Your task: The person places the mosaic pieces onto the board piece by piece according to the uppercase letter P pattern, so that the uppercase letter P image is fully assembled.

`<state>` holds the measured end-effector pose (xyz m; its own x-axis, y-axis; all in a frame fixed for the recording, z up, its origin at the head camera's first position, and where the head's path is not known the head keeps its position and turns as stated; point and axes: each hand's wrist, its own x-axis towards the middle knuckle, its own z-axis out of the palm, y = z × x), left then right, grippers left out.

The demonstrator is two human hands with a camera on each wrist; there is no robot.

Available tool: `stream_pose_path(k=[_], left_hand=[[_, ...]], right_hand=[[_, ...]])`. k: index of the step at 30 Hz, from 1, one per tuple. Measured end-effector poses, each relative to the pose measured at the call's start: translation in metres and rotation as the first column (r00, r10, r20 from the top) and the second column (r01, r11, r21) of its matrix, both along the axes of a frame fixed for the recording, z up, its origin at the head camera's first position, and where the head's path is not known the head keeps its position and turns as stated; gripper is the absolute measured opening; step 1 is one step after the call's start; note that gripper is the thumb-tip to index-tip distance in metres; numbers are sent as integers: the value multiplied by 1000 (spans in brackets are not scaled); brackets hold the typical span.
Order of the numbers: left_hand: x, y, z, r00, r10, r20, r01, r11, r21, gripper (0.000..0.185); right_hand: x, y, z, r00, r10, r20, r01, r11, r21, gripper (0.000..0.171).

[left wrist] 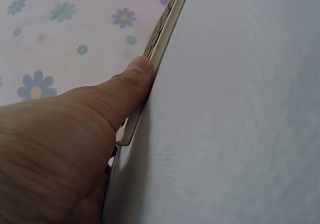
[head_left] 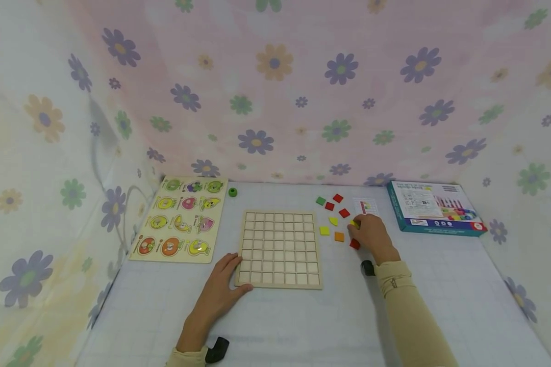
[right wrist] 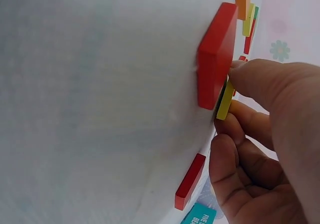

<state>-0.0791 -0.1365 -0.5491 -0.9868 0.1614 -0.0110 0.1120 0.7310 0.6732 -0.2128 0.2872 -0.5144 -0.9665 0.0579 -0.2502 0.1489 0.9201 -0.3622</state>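
Left hand [head_left: 220,293]: I see it lying flat on the white tablecloth [head_left: 303,326] at the near left corner of the pale wooden grid board with square cells [head_left: 279,250]. The fingers are straight; the thumb [left wrist: 131,78] presses against the board's edge, as the left wrist view shows. Nothing is clasped.

Right hand [head_left: 373,232]: I see it to the right of the grid board, among loose tiles. Its fingers [right wrist: 250,78] are curled and pinch a thin yellow flat tile [right wrist: 225,101], which stands on edge against the cloth. Just beside that tile lies a thick red square tile [right wrist: 215,58], close against the thumb.

Loose pieces near the right hand, all on the cloth between board and box:
- orange square tile [head_left: 339,236], just left of the hand;
- yellow square tile [head_left: 324,230] and a yellow wedge-shaped tile [head_left: 333,221];
- three red tiles [head_left: 337,205] and one green square tile [head_left: 320,201], farther back.

Other items:
- wooden fruit peg puzzle with coloured pictures [head_left: 181,220], left of the grid board, apart from it;
- small green ring-shaped piece [head_left: 232,192], by the puzzle's far right corner;
- teal cardboard box with printed lid [head_left: 433,207], far right;
- small printed card [head_left: 365,206], behind the right hand;
- flowered fabric backdrop [head_left: 275,86], enclosing the table on three sides.
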Motion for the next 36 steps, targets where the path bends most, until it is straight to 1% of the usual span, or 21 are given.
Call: stream_pose_path(k=[6, 12, 14, 21, 25, 28, 32, 36], left_hand=[[-1, 0, 0, 1000, 5, -3, -5, 1000, -1, 82], [-1, 0, 0, 1000, 1, 4, -1, 1000, 2, 81], [-1, 0, 0, 1000, 3, 20, -3, 1000, 2, 81], [-1, 0, 0, 1000, 10, 21, -10, 1000, -10, 82], [-2, 0, 0, 1000, 7, 0, -8, 1000, -18, 82], [-2, 0, 0, 1000, 7, 9, -7, 1000, -11, 82], [-1, 0, 1, 999, 11, 40, -11, 1000, -3, 83], [-1, 0, 1, 999, 14, 42, -13, 1000, -7, 82]], right_hand=[[0, 1, 0, 1000, -10, 4, 10, 1000, -14, 49], [-3, 2, 5, 997, -61, 44, 63, 997, -48, 55], [-4, 0, 8, 996, -75, 43, 78, 995, -68, 54], [-5, -10, 20, 997, -44, -56, 41, 998, -56, 49], [-6, -19, 25, 995, -31, -98, 26, 998, -56, 47], [-5, -27, 27, 992, -27, -122, 19, 998, -63, 45], [-3, -39, 29, 984, 5, -181, -18, 997, -73, 41], [-3, -52, 28, 966, 56, -254, -80, 993, -83, 38]])
